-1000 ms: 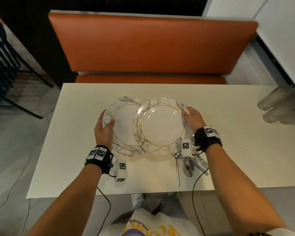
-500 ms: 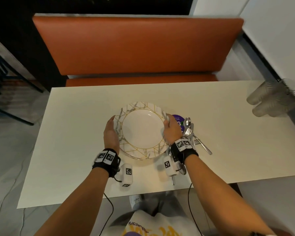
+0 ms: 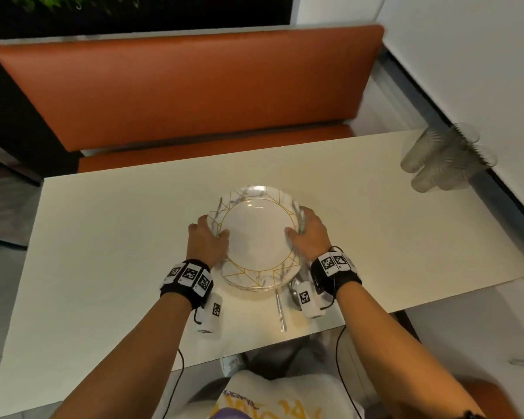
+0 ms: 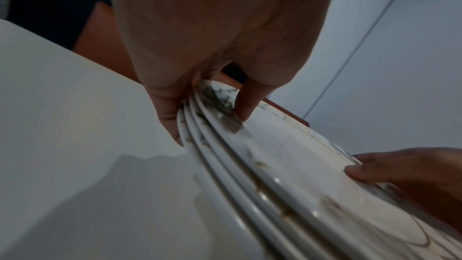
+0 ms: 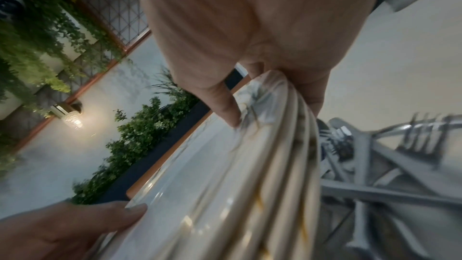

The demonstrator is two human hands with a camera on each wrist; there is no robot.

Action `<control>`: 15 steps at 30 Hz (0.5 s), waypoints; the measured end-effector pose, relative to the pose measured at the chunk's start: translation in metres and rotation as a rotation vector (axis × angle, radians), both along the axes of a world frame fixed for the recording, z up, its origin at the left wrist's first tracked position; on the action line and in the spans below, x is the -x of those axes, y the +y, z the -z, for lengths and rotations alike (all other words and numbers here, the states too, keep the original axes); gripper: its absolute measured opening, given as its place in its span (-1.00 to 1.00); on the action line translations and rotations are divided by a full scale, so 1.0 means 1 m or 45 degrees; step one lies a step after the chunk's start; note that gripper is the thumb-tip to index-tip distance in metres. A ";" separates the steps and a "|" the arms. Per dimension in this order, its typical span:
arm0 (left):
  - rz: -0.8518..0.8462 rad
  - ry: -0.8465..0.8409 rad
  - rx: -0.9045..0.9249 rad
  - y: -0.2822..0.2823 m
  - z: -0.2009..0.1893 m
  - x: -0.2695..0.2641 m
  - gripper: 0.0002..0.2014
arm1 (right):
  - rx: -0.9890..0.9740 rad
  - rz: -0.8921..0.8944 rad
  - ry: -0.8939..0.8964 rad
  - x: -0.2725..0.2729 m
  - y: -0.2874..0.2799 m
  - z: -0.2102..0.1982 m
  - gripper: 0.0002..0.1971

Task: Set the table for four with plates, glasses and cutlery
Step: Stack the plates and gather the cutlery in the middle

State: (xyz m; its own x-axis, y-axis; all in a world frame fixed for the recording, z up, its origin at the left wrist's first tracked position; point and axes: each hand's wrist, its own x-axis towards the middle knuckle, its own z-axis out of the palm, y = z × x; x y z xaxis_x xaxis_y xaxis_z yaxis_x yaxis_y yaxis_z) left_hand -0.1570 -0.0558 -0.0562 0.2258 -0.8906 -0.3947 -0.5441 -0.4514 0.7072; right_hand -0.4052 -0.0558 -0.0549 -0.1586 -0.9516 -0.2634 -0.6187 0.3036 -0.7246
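A stack of several white marbled plates with gold lines (image 3: 256, 234) is in the middle of the cream table (image 3: 112, 237). My left hand (image 3: 212, 232) grips its left rim, thumb on top and fingers underneath (image 4: 170, 124). My right hand (image 3: 300, 225) grips the right rim the same way (image 5: 230, 114). The wrist views show the stacked rims (image 4: 225, 157) (image 5: 262, 165) tilted, with a shadow on the table below. A heap of forks and spoons (image 5: 375, 155) lies under the stack's near right edge, with one handle (image 3: 281, 309) sticking out. Clear ribbed glasses (image 3: 445, 158) stand at the far right.
An orange bench (image 3: 188, 89) runs along the far side of the table. A white wall (image 3: 481, 71) meets the table's right end behind the glasses. The table's near edge (image 3: 254, 349) is just in front of my body.
A second ago two plates lay spread side by side. My hands slid them together into one stack, and now both grip its rims with it over the cutlery.
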 end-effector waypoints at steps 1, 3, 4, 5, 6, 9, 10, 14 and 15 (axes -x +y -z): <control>0.027 -0.032 -0.030 -0.006 0.001 0.013 -0.45 | -0.030 0.027 0.004 0.014 0.001 0.002 -0.33; 0.113 -0.075 -0.084 -0.015 0.003 0.038 -0.47 | -0.044 0.068 0.002 0.039 0.003 0.007 -0.30; 0.140 -0.088 -0.111 -0.017 0.005 0.046 -0.45 | -0.046 0.092 -0.005 0.047 0.004 0.012 -0.29; 0.187 -0.095 -0.127 -0.034 0.012 0.093 -0.43 | -0.071 0.168 0.003 0.092 0.000 0.015 -0.28; 0.190 -0.099 -0.159 -0.035 0.012 0.095 -0.41 | -0.061 0.174 -0.003 0.094 0.001 0.018 -0.27; 0.269 -0.108 -0.211 -0.052 0.026 0.151 -0.29 | -0.112 0.266 0.011 0.146 0.000 0.027 -0.24; 0.310 -0.113 -0.243 -0.057 0.029 0.174 -0.25 | -0.133 0.300 0.014 0.168 0.000 0.032 -0.24; 0.441 -0.200 -0.309 -0.073 0.042 0.260 -0.27 | -0.222 0.395 0.028 0.248 -0.001 0.048 -0.26; 0.476 -0.234 -0.306 -0.076 0.045 0.280 -0.30 | -0.246 0.413 0.041 0.265 -0.003 0.050 -0.27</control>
State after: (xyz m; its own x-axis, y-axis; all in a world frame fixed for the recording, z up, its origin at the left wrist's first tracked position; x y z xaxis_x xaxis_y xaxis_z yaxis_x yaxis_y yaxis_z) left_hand -0.4365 -0.1318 -0.1012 -0.0074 -0.8125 -0.5829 -0.8067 -0.3396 0.4837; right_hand -0.6699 -0.0586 -0.1051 -0.4546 -0.7837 -0.4231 -0.4896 0.6168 -0.6164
